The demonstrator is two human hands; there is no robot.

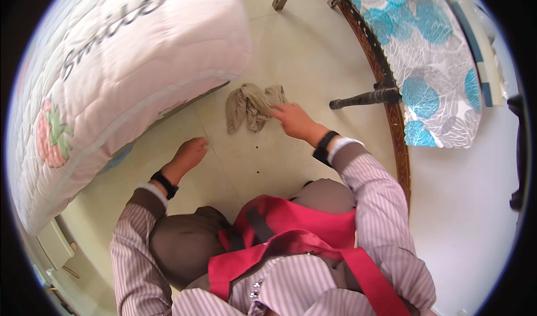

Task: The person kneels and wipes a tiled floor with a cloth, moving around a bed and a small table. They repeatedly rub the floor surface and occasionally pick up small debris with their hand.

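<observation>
A crumpled grey-brown cloth (248, 106) lies on the pale tiled floor (226, 169) in front of me. Over its right edge reaches my right hand (295, 121), fingers extended. Whether the fingertips grip the cloth, only touch it or hover above it cannot be told. My left hand (191, 152) is apart from the cloth, to its lower left, fingers curled in and nothing visible in them. Two small dark specks, one nearer the cloth (257, 147) and one nearer my knees (257, 172), are on the floor.
On the left, a pink quilted bedcover (168, 56) hangs over a bed. To the right stands a table with a blue-and-grey patterned cover (428, 64), a brown rail (400, 156) along its edge and a dark leg (365, 98). My bent knees and red apron (293, 219) are close below.
</observation>
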